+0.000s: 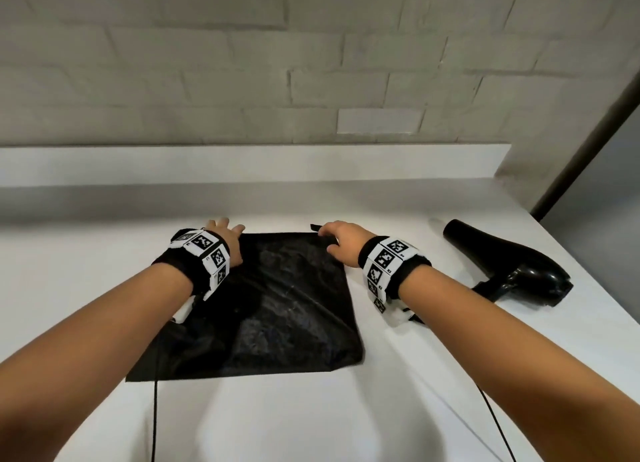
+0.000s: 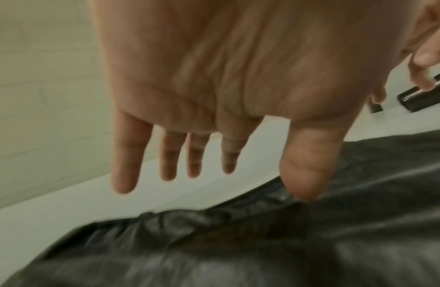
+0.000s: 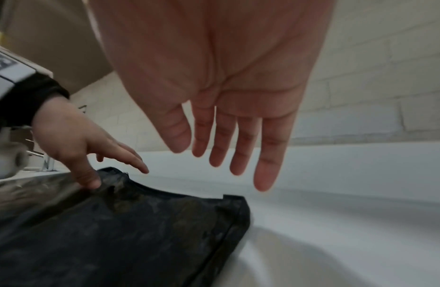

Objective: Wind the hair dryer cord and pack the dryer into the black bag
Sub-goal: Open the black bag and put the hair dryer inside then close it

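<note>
Our left hand (image 1: 225,240) and right hand (image 1: 341,240) hover open-fingered over the limp, light bag (image 1: 277,305); pinch its twelve-o'clock hem. The rigid dryer (image 1: 512,264), at three o'clock, suits a handle grip.

1. Your forearms are bare; you wear no sleeves.
2. Your left wrist band (image 1: 202,259) is black fabric carrying white tiles printed with black square codes.
3. Your right wrist band (image 1: 389,267) matches it.
4. A thin black cable (image 1: 154,413) hangs below each band.
</note>
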The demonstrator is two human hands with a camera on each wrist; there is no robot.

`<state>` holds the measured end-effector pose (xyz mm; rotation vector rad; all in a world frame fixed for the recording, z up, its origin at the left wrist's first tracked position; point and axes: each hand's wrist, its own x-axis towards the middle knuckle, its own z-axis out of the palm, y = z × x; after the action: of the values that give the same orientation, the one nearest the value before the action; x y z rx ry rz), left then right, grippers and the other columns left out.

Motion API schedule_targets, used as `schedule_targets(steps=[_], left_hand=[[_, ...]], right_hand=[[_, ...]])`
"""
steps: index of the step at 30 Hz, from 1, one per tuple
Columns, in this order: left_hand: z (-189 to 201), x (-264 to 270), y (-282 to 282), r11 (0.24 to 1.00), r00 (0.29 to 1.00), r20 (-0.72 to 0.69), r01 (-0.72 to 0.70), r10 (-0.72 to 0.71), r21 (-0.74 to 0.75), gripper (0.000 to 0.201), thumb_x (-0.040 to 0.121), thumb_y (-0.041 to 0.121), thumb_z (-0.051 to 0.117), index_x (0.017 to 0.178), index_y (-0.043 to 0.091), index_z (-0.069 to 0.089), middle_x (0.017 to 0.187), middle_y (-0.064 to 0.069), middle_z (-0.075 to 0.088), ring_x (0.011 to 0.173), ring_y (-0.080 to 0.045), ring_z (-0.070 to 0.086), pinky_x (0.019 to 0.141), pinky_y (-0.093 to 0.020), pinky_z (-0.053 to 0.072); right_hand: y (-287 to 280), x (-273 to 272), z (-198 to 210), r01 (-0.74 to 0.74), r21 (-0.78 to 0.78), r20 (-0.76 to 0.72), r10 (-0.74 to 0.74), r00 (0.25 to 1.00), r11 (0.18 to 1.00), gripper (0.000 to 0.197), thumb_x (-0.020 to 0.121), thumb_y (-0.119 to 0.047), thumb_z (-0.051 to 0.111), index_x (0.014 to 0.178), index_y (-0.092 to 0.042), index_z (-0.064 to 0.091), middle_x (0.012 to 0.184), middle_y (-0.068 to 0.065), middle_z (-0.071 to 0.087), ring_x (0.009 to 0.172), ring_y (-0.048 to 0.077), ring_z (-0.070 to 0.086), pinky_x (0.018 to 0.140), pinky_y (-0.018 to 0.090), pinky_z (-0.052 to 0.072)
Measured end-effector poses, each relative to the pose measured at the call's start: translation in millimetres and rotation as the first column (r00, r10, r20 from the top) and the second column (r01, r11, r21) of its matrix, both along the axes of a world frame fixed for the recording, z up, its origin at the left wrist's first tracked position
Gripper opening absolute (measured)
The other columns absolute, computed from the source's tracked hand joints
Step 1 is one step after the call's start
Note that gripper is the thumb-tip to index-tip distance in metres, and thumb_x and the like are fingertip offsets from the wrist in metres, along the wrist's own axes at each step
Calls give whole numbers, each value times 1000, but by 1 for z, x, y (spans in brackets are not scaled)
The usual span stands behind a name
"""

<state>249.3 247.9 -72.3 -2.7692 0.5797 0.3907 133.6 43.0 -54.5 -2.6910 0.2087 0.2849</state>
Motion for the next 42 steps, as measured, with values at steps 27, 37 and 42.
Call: schedule_targets(steps=[27, 37, 42], left_hand=[[18, -7, 20, 720, 963, 95, 253, -253, -646, 24, 91, 19, 56, 113, 18, 65, 107, -4, 69, 95, -25, 62, 83, -24, 41], [23, -19, 21, 462, 976, 113, 189, -187, -866, 23, 92, 7, 51, 102, 18, 69, 95, 11, 71, 96, -8, 65, 83, 0, 37], [29, -31, 18, 403, 942, 142, 261, -303, -877, 22, 87, -1, 55, 95, 10, 72, 128, -8, 58, 113, -9, 58, 93, 4, 29]], right_hand=[[-6, 15, -11, 11, 187, 266, -61, 962, 982, 12, 81, -14, 64, 92, -11, 65, 93, 7, 67, 65, 5, 50, 76, 22, 37], [-5, -10, 18, -142, 174, 296, 86, 951, 974, 35, 89, -10, 52, 120, -26, 57, 98, -6, 52, 77, -8, 50, 76, 8, 34], [6, -17, 19, 67, 138, -12, -66, 998, 988, 53, 97, -39, 30, 109, 3, 60, 121, 23, 57, 114, 33, 53, 101, 34, 36]])
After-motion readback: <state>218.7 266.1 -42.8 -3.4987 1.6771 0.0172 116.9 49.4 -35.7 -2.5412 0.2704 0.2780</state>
